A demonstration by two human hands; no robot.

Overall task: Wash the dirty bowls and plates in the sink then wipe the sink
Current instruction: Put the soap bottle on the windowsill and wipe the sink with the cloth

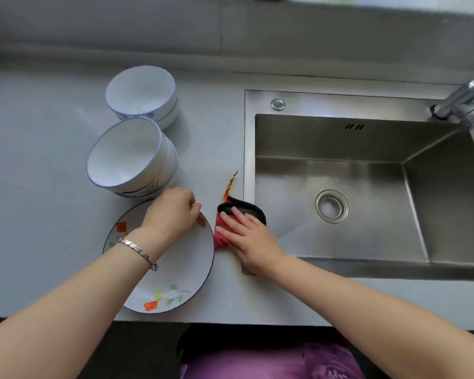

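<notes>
Pressing flat, the right hand [248,236] lies open on the red cloth [230,228]. The left hand [173,212] curls over the plate [175,274] rim; I cannot tell if it grips.

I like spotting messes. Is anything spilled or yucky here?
Yes. A thin orange-brown streak runs along the grey counter just left of the sink rim. The right hand presses a red-and-black cloth at its near end. The stacked bowls look clean.

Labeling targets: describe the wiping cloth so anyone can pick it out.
Start at the steel sink and go to its near-left corner. The red-and-black cloth lies there on the counter under the right hand, beside a floral plate. It is the only soft, dark item among white dishes.
</notes>
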